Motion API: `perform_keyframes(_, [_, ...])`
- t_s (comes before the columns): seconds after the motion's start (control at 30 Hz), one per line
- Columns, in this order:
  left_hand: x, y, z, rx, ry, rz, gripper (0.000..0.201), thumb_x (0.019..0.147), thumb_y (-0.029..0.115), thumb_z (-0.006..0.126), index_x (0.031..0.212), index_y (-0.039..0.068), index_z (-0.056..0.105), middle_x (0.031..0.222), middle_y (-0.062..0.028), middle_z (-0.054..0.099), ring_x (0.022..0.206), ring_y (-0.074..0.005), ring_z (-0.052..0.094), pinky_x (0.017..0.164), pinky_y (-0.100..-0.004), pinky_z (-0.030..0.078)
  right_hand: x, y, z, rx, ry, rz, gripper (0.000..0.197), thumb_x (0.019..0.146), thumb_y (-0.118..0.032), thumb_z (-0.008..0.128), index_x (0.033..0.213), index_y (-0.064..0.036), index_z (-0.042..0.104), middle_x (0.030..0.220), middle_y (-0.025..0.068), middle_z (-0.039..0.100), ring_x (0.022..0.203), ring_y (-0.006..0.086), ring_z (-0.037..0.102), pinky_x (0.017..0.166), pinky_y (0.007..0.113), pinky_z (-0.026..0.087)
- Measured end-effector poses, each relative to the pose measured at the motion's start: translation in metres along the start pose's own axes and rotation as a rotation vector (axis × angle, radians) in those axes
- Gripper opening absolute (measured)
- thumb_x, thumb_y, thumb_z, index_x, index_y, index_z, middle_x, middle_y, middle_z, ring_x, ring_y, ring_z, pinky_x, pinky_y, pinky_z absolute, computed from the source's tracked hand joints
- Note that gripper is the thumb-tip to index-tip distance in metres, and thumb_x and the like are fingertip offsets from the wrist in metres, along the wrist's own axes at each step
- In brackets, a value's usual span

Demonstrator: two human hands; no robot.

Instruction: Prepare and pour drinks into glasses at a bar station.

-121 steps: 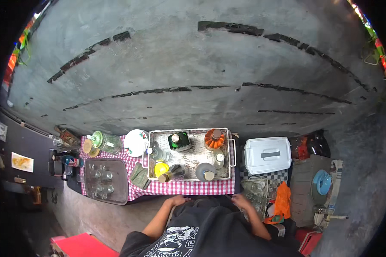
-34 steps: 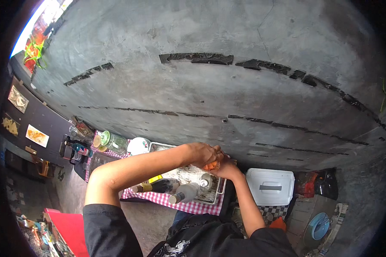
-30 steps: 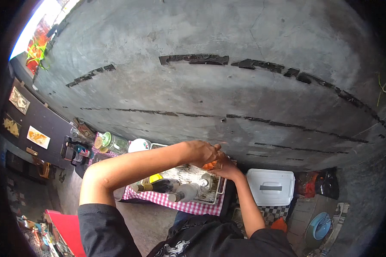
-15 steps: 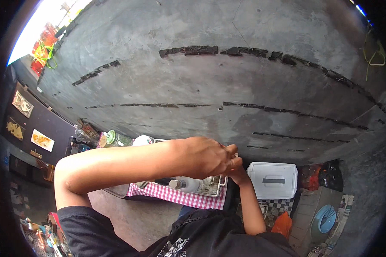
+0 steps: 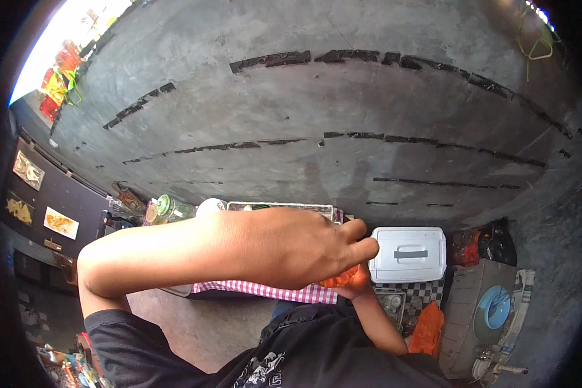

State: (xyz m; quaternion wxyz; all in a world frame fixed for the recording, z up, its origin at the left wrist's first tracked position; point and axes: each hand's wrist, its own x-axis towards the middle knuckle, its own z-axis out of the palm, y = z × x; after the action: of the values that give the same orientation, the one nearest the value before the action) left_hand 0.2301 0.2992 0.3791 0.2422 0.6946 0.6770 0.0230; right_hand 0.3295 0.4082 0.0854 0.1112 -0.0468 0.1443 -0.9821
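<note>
My left hand [image 5: 291, 249] reaches across from the left, its back toward me and its fingers bent and pressed together at the right end. Whatever those fingers hold is hidden. Partly behind and below it is my right hand [image 5: 359, 286], closed around a shiny orange, see-through object [image 5: 339, 279]; most of that object is covered by my left hand, so its kind does not show. Both hands are above a wire-rimmed tray [image 5: 281, 205], which stands on a pink-and-white checked cloth [image 5: 271, 292]. My left hand and forearm hide most of the tray.
A white lidded box [image 5: 407, 266] stands right of my hands on a black-and-white checked surface. Beyond it are a black bag [image 5: 498, 242], an orange bag [image 5: 428, 328] and a blue bowl [image 5: 495, 307]. A green-lidded jar [image 5: 174, 210] stands left, below the grey wall [image 5: 304, 97].
My hands have come lower and apart from their pinch together. The orange object now shows in my right hand. A bottle in the tray is now covered by my left hand.
</note>
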Motion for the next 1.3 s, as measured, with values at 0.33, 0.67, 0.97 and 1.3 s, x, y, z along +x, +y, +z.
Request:
perform_keyframes(0.33, [-0.014,0.002,0.043,0.118,0.268,0.01,0.029,0.08,0.013,0.06,0.101,0.0,0.047,0.09,-0.0148,0.053,0.059,-0.0292,0.064,0.047,-0.0376,0.05,-0.038,0.023,-0.004,0.049,0.075,-0.058,0.08,0.086,-0.06,0.058,0.147,-0.0147,0.033,0.147,0.0103,0.04,0.137,0.0292,0.039,0.11,0.053,0.034])
perform_keyframes(0.67, [-0.052,0.008,0.111,0.073,0.611,-0.012,0.032,0.08,0.011,0.065,0.107,0.0,0.05,0.081,-0.0104,0.057,0.061,-0.0254,0.063,0.046,-0.0385,0.046,-0.065,0.064,0.01,-0.11,0.156,-0.102,0.083,0.086,-0.062,0.054,0.148,-0.0124,0.032,0.15,0.0112,0.038,0.139,0.0302,0.037,0.115,0.05,0.03])
perform_keyframes(0.97, [-0.132,0.031,0.18,-0.09,0.785,-0.002,0.047,0.08,0.009,0.061,0.124,-0.001,0.046,0.089,-0.0139,0.067,0.066,-0.029,0.067,0.052,-0.0404,0.05,-0.085,0.147,0.053,-0.133,0.293,-0.139,0.087,0.084,-0.059,0.06,0.144,-0.0015,0.035,0.141,0.0141,0.047,0.132,0.0275,0.045,0.11,0.046,0.038])
perform_keyframes(1.3, [-0.218,0.068,0.27,-0.607,1.284,-0.094,0.024,0.095,0.001,0.042,0.117,-0.006,0.043,0.071,-0.0074,0.055,0.053,-0.0098,0.049,0.05,-0.0252,0.039,-0.095,0.25,0.087,-0.225,0.276,-0.031,0.076,0.089,-0.06,0.051,0.143,-0.0066,0.039,0.14,0.0123,0.049,0.13,0.0284,0.048,0.109,0.048,0.038])
